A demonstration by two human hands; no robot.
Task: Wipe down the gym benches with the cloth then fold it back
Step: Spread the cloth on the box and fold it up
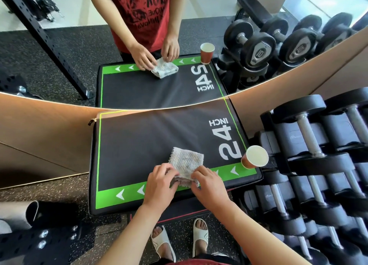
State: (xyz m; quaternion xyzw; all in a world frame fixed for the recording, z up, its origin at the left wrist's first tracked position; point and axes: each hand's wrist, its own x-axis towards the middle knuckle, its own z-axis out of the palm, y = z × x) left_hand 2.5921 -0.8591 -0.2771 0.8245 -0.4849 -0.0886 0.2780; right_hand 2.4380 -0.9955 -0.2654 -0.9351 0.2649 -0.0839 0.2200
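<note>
A pale, textured cloth [186,162] lies partly folded near the front edge of a black padded box [143,137] with a green border and "24 INCH" printed on it. My left hand [160,183] pinches the cloth's near left edge. My right hand [209,185] pinches its near right edge. The far part of the cloth rests flat on the pad. A mirror behind the box shows the same hands and cloth reflected.
An orange paper cup [253,157] stands on the box's front right corner. A rack of black dumbbells [310,155] fills the right side. A wooden mirror frame [49,129] curves along the left. My feet in white slides [200,236] stand on speckled rubber floor.
</note>
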